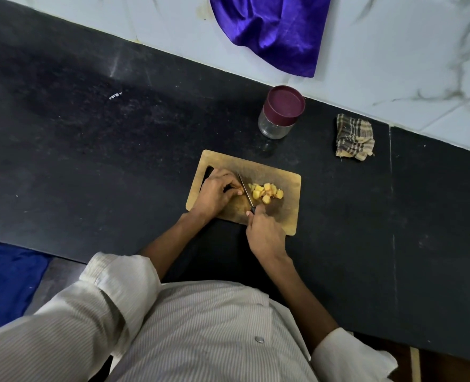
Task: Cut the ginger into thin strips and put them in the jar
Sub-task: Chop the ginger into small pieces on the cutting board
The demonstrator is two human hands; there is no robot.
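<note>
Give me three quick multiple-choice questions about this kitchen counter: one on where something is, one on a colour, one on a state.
1. Where does the jar stand?
A. On the cutting board
B. On the black counter beyond the board
C. On the checked cloth

2. What colour is the jar's lid?
A. Maroon
B. Green
C. White

3. What is the right hand doing?
A. Resting flat
B. Lifting the jar
C. Holding the knife

Answers: 1 B, the jar sits on the counter past the cutting board; 2 A, the lid is dark maroon; 3 C, its fingers wrap the handle, blade beside the ginger pieces.
</note>
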